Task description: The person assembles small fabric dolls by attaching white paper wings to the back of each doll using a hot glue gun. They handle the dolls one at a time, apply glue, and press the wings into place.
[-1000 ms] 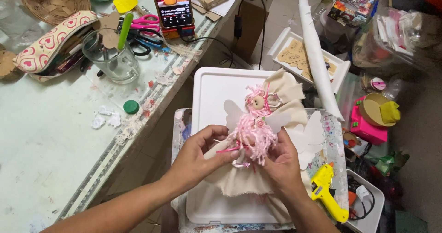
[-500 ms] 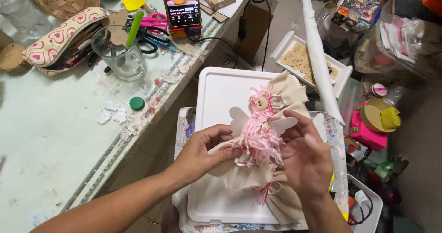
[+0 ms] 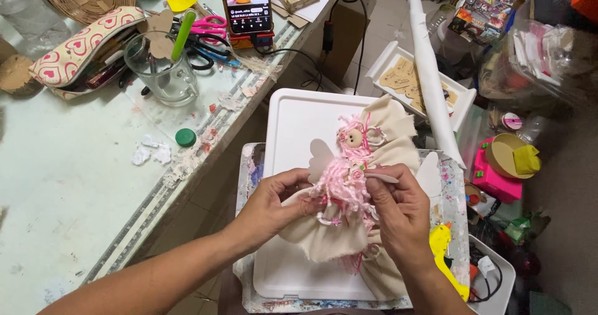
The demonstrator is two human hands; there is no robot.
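Note:
A small handmade doll [image 3: 349, 172] with pink yarn hair, a round pale face and white paper wings lies on cream cloth [image 3: 389, 134] over a white board [image 3: 293, 122]. My left hand [image 3: 274, 203] pinches the doll's lower body and the cloth from the left. On the right, my right hand [image 3: 398, 212] grips the doll's side, with the fingers over the pink yarn and one wing. Bunched cream cloth hangs below both hands.
A yellow glue gun [image 3: 445, 253] lies right of my right hand. On the table at left stand a glass mug [image 3: 162, 72], a heart-patterned pencil case [image 3: 75, 50], scissors [image 3: 208, 32] and a propped phone [image 3: 246, 7]. A white paper roll [image 3: 430, 72] and a box tray [image 3: 398, 72] sit behind.
The doll has turned more upright on the board. My right hand moved up over its side, and both hands shifted slightly on the cloth.

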